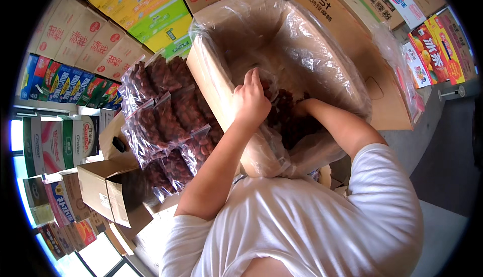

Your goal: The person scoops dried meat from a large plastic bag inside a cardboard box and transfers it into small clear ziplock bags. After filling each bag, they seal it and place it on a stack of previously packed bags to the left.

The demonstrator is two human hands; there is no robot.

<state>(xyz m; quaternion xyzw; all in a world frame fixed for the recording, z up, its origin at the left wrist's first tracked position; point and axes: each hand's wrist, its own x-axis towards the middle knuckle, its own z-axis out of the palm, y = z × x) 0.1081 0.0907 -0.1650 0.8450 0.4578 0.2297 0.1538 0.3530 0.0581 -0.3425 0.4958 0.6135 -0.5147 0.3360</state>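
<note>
A tall cardboard box [209,75] stands against my front, lined with a clear plastic liner [315,56] that folds over its rim. Loose dried red dates [292,126], probably jujubes, lie deep inside. My left hand [252,101] reaches over the box's left wall. Its fingers grip the edge of a small clear plastic bag [274,78] with a few dates showing in it. My right hand [305,107] is down among the dates; its fingers are hidden, so I cannot tell whether it holds any.
Filled clear zip bags of dates [185,107] are piled left of the box. Near them are an open carton [102,190] and a small black object [119,144]. Stacked product cartons [83,39] line the left and back. A large flat carton [339,24] stands behind, with plastic bags [396,63] at right.
</note>
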